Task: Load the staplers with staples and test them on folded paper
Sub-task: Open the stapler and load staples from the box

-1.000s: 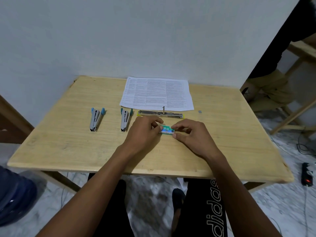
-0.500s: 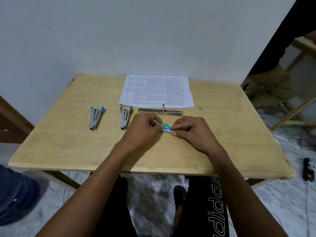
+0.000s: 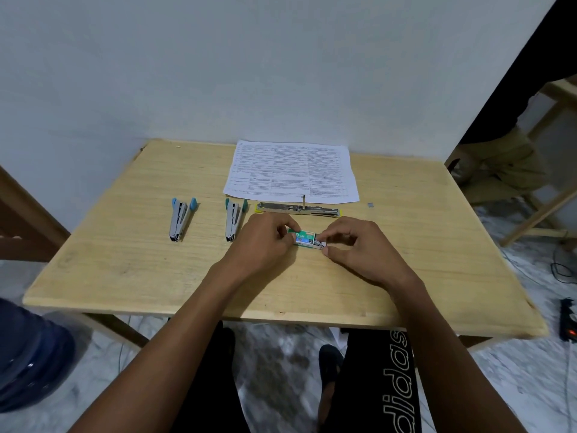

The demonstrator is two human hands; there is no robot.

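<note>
Head view, nearest first: both forearms reach in over the front edge of the table (image 3: 125, 276) and meet at its middle. The left hand (image 3: 265, 242) is curled over the left end of the green staple box (image 3: 304, 238), fingers and thumb clamping it down on the wood. The right hand (image 3: 359, 248) sits just beside it, knuckles arched, index and thumb pinched narrow on the box's right end.

And here's the change: a second ago that box looked shut, held square between the two hands. Now a pale inner tray (image 3: 321, 244) peeks out at the right end, caught in that pinch. So the box is coming open, which I'd read as the staples being about to come out for loading. How many are inside, I can't tell.

Just beyond the hands, the yellow stapler (image 3: 298, 209) lies folded open flat, its metal channel up and apparently ready to take a strip. To its left lie the teal stapler (image 3: 233, 218) and, farther left, the blue stapler (image 3: 179, 218), both untouched. A small loose strip (image 3: 370, 205) sits off to the right. Farthest back, the printed paper (image 3: 293, 171) lies flat and not yet folded, so testing is some way off.
</note>
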